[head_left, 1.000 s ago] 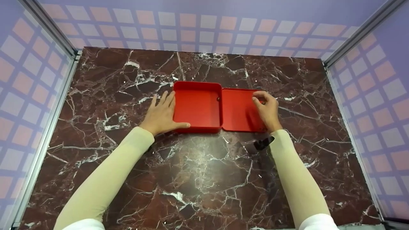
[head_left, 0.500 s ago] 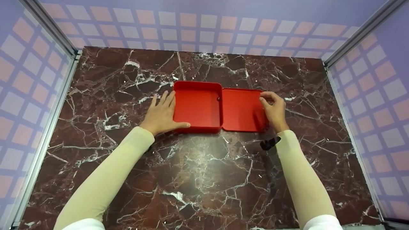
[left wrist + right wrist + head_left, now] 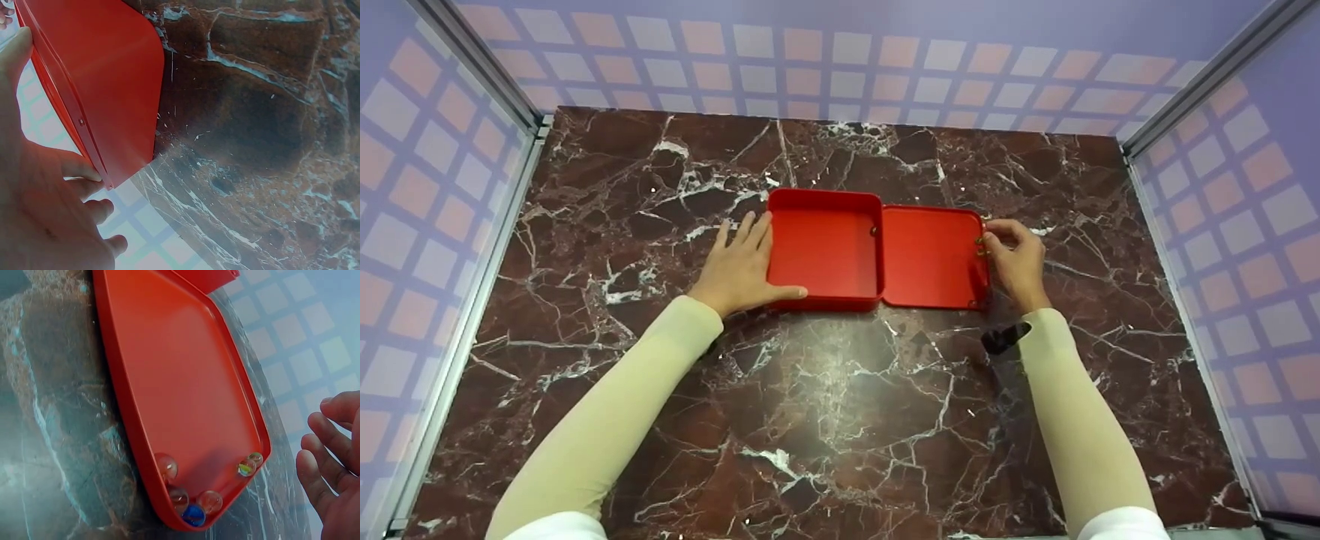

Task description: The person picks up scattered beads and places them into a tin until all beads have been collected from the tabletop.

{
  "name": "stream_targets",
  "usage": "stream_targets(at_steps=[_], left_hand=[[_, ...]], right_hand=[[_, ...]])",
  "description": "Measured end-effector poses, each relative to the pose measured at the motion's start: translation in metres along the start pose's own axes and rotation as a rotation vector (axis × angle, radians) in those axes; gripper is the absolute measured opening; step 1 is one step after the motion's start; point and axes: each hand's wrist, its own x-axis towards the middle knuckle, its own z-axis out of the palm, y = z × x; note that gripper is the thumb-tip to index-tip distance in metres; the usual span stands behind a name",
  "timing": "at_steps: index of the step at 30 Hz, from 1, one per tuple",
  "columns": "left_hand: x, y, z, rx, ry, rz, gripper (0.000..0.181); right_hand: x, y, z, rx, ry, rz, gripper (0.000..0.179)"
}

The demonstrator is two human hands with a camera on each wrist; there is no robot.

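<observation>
A shallow red box [image 3: 823, 259] stands with its flat red lid [image 3: 934, 259] spread out on its right. My left hand [image 3: 735, 270] rests against the box's left side, fingers straight, thumb over the near rim. From the left wrist, the thumb and fingertips [image 3: 84, 171] lie along the rim. Beyond the lid's right edge is my right hand [image 3: 1018, 259], its fingers loosely bent, holding nothing visible. Several clear glass marbles [image 3: 209, 501], a blue marble [image 3: 194, 515] and a yellow-green swirled marble [image 3: 246, 467] sit along the lid's raised edge, near that hand.
A small dark round thing [image 3: 874, 232] sits by the box's right inner wall. Under everything is a dark red marbled tabletop [image 3: 840, 420]. Checkered panels [image 3: 847, 71] close it in at the back and both sides. A black wrist camera [image 3: 1005, 339] sticks out from the right sleeve.
My right hand has moved right, from over the lid to just past its right edge. Marbles at that edge now show more plainly. The left hand and the box stay put.
</observation>
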Motion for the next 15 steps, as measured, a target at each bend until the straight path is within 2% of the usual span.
stream_targets(at_steps=[5, 15], left_hand=[[0.0, 0.0, -0.001, 0.0, 0.0, 0.001, 0.12], [0.0, 0.0, -0.001, -0.004, 0.001, 0.004, 0.12]], right_hand=[[0.008, 0.025, 0.0, -0.005, 0.018, 0.008, 0.019], [0.005, 0.035, -0.002, -0.07, 0.034, 0.008, 0.018]])
